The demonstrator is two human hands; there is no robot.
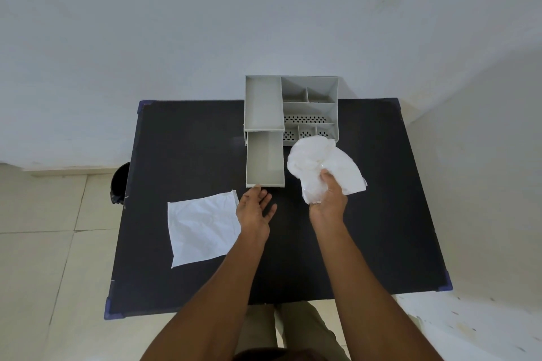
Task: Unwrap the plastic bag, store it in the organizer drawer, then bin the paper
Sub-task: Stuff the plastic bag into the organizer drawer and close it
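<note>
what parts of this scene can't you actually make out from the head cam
- Black bin, head view: mostly hidden behind the table edge, so its contents cannot be seen.
- Plastic bag: crumpled in the right hand; whether anything is inside cannot be told.
- Organizer front compartments: partly covered by the bag.
- Left hand fingertips at the open drawer: contact unclear.

The pulled-out grey plastic drawer (265, 160) lay open on top; at three o'clock, the crumpled white plastic bag (319, 164) crowded it.
</note>
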